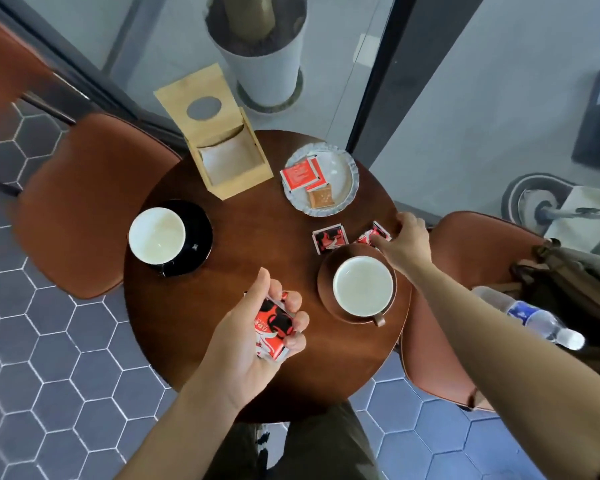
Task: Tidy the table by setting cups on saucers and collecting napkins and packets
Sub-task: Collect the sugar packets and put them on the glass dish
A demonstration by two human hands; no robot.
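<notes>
Left hand: the left hand (257,327) is hovering palm-up over the near side of the round dark wooden tabletop (243,237); its fingers are curling round a small stack of red, black and white printed packets (272,325), holding them in the palm.
Right hand: the right hand (404,239) is reaching to the far right edge of the tabletop; its fingertips are pinching one red and black packet (373,233) that is lying flat on the wood.
Loose packet: another red and black square packet (329,237) is lying just left of that one, apart from the hand.
Brown saucer: a round brown saucer (326,282) is carrying a white cup with a brown handle (362,285); the cup is looking empty.
Black saucer: a glossy black saucer (201,237) on the left is carrying a white cup (156,235), sitting off-centre toward the saucer's left rim; it is looking empty too.
Plate: a pale scallop-edged plate (343,168) at the far side is holding red and white sachets (302,174) and one small tan square packet (321,198).
Wooden box: a light wooden box with a hinged lid standing open (219,143) is holding white napkins (226,157).
</notes>
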